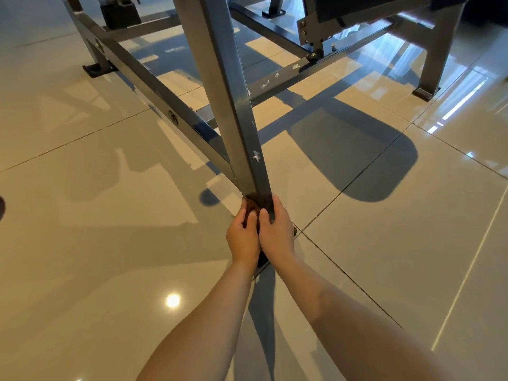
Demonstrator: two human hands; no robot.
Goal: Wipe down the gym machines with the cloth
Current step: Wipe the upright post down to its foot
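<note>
A grey square-tube steel post (231, 100) of a gym machine slants down to the tiled floor in front of me. A dark brown cloth (257, 202) is wrapped round its lowest part. My left hand (243, 237) and my right hand (276, 229) sit side by side there, fingers curled round the cloth and the post. Most of the cloth is hidden under my hands. White scuff marks (256, 156) show on the post just above.
Low frame rails (154, 89) run back left and back right (324, 64) from the post, with black feet (96, 70) on the floor. A padded bench part (384, 6) hangs at the top right. Glossy beige tiles (384, 257) lie all around.
</note>
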